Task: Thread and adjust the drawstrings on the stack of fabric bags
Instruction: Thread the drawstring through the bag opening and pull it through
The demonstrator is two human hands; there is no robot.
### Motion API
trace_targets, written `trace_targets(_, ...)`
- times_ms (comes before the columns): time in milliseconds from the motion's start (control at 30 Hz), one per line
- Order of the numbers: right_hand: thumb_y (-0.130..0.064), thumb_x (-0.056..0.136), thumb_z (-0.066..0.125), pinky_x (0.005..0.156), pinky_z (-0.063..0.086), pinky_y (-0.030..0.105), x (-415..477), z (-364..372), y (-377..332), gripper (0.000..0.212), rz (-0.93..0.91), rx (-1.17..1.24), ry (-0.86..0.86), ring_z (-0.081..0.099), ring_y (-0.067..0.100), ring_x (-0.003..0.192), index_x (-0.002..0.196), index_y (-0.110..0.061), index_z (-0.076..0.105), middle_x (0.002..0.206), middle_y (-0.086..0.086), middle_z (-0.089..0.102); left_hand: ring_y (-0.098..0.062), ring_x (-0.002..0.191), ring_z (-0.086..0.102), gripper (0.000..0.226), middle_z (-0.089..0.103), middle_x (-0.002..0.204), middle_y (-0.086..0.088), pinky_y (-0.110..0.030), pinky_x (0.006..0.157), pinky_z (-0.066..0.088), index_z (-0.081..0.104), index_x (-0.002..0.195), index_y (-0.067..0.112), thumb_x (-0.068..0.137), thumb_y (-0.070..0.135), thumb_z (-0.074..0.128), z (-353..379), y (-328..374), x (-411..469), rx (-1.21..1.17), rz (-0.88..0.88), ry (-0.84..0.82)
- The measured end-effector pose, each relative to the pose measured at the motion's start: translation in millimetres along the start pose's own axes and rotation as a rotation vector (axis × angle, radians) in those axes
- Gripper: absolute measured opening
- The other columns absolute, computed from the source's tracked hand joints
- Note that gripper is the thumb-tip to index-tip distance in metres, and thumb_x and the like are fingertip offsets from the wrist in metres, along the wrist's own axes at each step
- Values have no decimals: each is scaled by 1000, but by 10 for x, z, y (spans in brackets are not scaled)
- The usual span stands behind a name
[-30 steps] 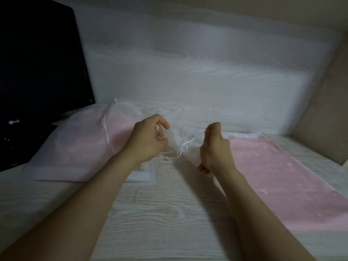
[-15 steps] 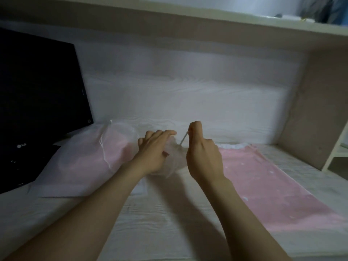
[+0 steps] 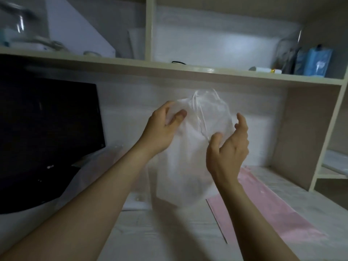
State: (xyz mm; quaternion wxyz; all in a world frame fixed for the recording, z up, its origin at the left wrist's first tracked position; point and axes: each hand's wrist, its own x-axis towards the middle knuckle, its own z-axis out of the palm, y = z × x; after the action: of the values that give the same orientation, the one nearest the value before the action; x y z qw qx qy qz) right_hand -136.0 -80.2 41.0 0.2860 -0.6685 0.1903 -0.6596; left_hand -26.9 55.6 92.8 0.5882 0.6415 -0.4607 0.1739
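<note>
Nearest you, your two bare forearms reach forward over the pale wood-grain desk (image 3: pixel 169 234). Between them you hold up the white fabric bag (image 3: pixel 188 166), the thing every place here is set against; it hangs clear of the desk, upright, with its gathered mouth at the top. Below the bag and to its right, a flat pink fabric piece (image 3: pixel 273 213) lies on the desk, running away toward the right edge. Your left hand (image 3: pixel 162 129) grips the bag's upper left edge, with the thumb in front and the fingers curled into the cloth. Your right hand (image 3: pixel 228 147) is cupped at the bag's right side, its thumb lying on the front and its fingers curved beside the edge. Blur keeps you from telling whether that hand truly pinches the cloth. The white drawstring (image 3: pixel 200 117) runs down the front of the bag from its mouth toward your right thumb. Left of the bag and lower, a pale fabric pile (image 3: pixel 88 178) rests on the desk, too smeared to read in detail. Further left of the bag stands a black monitor (image 3: pixel 47 129). Above and behind the bag, a shelf board (image 3: pixel 188 71) crosses the view, and a blue packet (image 3: pixel 317 62) stands on it up to the bag's right.
</note>
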Motion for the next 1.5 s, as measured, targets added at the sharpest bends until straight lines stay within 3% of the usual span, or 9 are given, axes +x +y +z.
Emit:
trace_targets(233, -9, 89, 48, 52, 47, 45, -160, 97, -365, 46, 113, 173, -280, 55, 23, 53, 126, -34, 38, 61, 7, 54, -30, 83, 69, 57, 74, 86, -3, -37, 76, 54, 71, 87, 11, 95, 66, 64, -540, -104, 3, 269, -283, 157)
trace_targets(400, -10, 83, 45, 62, 60, 48, -479, 637, -269, 34, 91, 122, -588, 70, 25, 63, 102, -32, 64, 74, 6, 70, -40, 111, 62, 65, 66, 123, -15, -47, 93, 54, 59, 120, 12, 93, 72, 58, -930, -476, -89, 695, -413, 253)
trace_targets(567, -9, 77, 46, 100, 57, 44, -848, 1198, -177, 61, 126, 132, -812, 69, 26, 112, 136, -19, 61, 132, 6, 64, -45, 127, 38, 61, 41, 144, -21, -54, 107, 33, 42, 143, 13, 98, 47, 66, -1144, -792, -272, 985, -267, 350)
trace_targets(767, 2, 97, 44, 124, 13, 27, -1175, 1634, -56, 75, 63, -67, -1159, 15, 26, 158, 164, -5, 12, 171, 12, 16, -39, 150, 17, 65, 12, 168, -4, -51, 122, 20, 14, 163, 33, 107, 48, 44, -1196, -1306, -668, 1043, -476, -377)
trace_targets(933, -22, 109, 41, 126, 12, 36, -1414, 1839, 167, 69, 20, -155, -1197, -2, 31, 160, 165, -8, 2, 173, 13, -11, -41, 157, -29, 82, -36, 170, 4, -61, 126, -11, -23, 163, 41, 105, 69, 29, -1147, -1811, -938, 1007, -705, -640)
trace_targets(1133, -13, 108, 39, 119, 24, 31, -1538, 1797, 385, 57, -37, -80, -1193, 23, 37, 154, 161, -6, 18, 166, 22, 17, -43, 160, -16, 92, -23, 174, 1, -60, 126, -2, -9, 167, 39, 100, 69, 47, -1117, -1863, -941, 1013, -695, -653)
trace_targets(1200, -7, 104, 40, 94, 45, 37, -1500, 1758, 392, 54, -52, -15, -1068, 60, 36, 115, 154, -11, 23, 133, 16, 57, -41, 154, 8, 86, 3, 169, -6, -56, 121, 15, 18, 163, 35, 93, 67, 58, -1056, -1752, -863, 1037, -634, -548)
trace_targets(1300, -6, 97, 40, 56, 33, 37, -1361, 1677, 431, 52, -69, -119, -910, 54, 27, 64, 144, -21, 25, 73, 0, 59, -34, 128, 30, 51, 26, 139, -6, -47, 106, 31, 51, 123, 30, 85, 61, 65, -918, -1565, -763, 1035, -482, -208)
trace_targets(1500, -9, 92, 53, 86, 51, 39, -860, 1063, 870, 29, -94, -859, -974, 61, 35, 115, 121, -14, 57, 122, 11, 65, -30, 103, 42, 17, 42, 112, -3, -44, 87, 39, 56, 87, 23, 82, 32, 70, -546, -1357, -613, 880, 22, 58)
